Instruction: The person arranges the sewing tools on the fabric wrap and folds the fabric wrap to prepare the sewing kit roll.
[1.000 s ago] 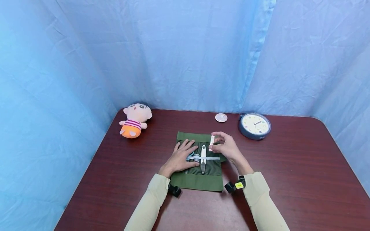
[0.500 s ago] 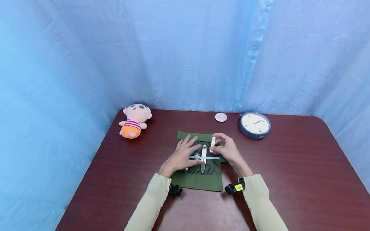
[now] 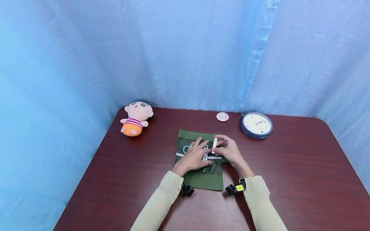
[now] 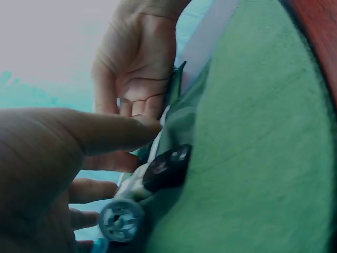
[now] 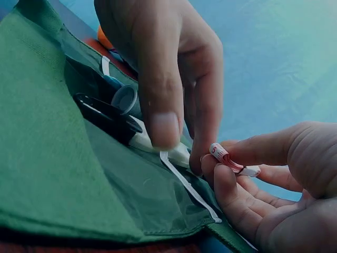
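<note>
A green cloth pouch [image 3: 203, 183] lies unfolded on the table. My left hand [image 3: 195, 157] is spread over it, fingers fairly straight, above a tool with a white body and black end [image 5: 108, 118]. In the right wrist view its thumb is close to the white elastic band [image 5: 187, 184]; whether it touches cannot be told. My right hand [image 3: 230, 153] pinches a small rolled tape measure [image 5: 221, 154], white with red marks, between thumb and fingers at the pouch's right side. A grey spool [image 4: 121, 220] and a light-blue ring handle [image 3: 186, 149] show left of the tool.
On the dark red table [image 3: 295, 166], a plush doll [image 3: 134, 120] sits at the back left. A round pale disc [image 3: 222, 116] and a blue-rimmed clock [image 3: 257, 125] lie at the back right. Blue curtains [image 3: 185, 57] hang behind.
My left hand has lifted from the pouch's left part and moved right, uncovering the blue ring and now partly covering the white tool. My right hand keeps the tape measure, almost in place.
</note>
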Motion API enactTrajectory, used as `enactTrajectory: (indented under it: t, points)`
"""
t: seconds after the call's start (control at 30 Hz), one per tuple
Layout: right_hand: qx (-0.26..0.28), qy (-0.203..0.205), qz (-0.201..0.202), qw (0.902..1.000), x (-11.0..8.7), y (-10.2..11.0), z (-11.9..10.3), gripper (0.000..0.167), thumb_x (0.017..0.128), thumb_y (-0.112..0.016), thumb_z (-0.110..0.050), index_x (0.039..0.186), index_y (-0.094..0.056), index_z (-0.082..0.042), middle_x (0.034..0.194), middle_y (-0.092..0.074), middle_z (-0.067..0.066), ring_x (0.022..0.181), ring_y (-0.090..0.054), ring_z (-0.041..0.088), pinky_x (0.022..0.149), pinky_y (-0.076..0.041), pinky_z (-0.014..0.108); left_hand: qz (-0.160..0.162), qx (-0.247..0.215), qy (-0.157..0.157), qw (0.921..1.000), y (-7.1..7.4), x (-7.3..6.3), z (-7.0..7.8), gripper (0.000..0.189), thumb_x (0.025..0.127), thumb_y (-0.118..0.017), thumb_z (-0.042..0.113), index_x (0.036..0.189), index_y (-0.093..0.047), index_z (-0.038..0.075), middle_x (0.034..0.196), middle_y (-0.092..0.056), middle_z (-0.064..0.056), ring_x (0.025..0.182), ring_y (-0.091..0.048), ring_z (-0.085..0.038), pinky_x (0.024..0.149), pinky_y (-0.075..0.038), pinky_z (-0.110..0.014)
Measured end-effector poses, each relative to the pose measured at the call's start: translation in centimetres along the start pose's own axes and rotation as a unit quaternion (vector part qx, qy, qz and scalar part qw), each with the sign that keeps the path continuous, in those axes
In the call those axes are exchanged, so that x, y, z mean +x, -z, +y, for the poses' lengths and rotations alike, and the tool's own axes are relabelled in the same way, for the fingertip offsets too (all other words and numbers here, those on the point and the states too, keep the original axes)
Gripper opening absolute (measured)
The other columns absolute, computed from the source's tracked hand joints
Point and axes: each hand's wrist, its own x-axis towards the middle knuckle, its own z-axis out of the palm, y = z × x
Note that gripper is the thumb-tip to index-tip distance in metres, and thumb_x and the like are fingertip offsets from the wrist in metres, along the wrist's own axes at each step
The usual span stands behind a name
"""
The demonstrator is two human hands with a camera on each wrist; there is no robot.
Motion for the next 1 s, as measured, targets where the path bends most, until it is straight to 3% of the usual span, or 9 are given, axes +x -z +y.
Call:
enactTrajectory:
  t: [0.33,0.57,0.83,1.0]
  points:
    - [0.009,0.003,0.006,0.9999,0.1,-0.3,0.7,0.061,0.084,-0.068,0.011,0.141,-0.045,0.011,0.093,-0.060,0.006,0.069,-0.066,0.001,0.063,-0.058,0.020,0.057,0.008,0.014,0.9982,-1.5,0.5,0.1,0.026,0.091,-0.074,0.034,0.111,-0.074,0.017,0.153,-0.051,-0.010,0.152,-0.032,-0.035,0.120,-0.034,-0.054]
    - [0.009,0.011,0.022,0.9997,-0.1,-0.3,1.1,0.060,0.083,-0.070,0.011,0.139,-0.047,0.011,0.091,-0.059,0.003,0.071,-0.066,-0.001,0.064,-0.057,0.018,0.070,-0.013,0.012,0.9974,-1.8,0.7,0.2,0.014,0.091,-0.074,0.029,0.089,-0.071,0.015,0.150,-0.054,-0.010,0.150,-0.035,-0.034,0.119,-0.034,-0.054]
    - [0.009,0.018,0.039,0.9990,-0.3,-0.4,1.2,0.056,0.082,-0.070,0.012,0.133,-0.046,0.011,0.085,-0.056,-0.002,0.067,-0.065,-0.001,0.063,-0.057,0.018,0.089,-0.027,-0.004,0.9957,-2.1,0.9,-0.1,0.011,0.091,-0.072,0.023,0.083,-0.072,0.015,0.148,-0.056,-0.010,0.148,-0.039,-0.034,0.117,-0.036,-0.056]
    - [-0.024,0.027,0.050,0.9981,-0.3,-0.5,1.5,0.051,0.080,-0.074,0.010,0.123,-0.046,0.009,0.087,-0.059,0.004,0.067,-0.065,0.000,0.062,-0.057,0.019,0.097,-0.035,-0.011,0.9946,-2.3,1.0,-0.2,0.012,0.091,-0.072,0.021,0.082,-0.072,0.014,0.147,-0.057,-0.009,0.147,-0.041,-0.033,0.118,-0.036,-0.054]
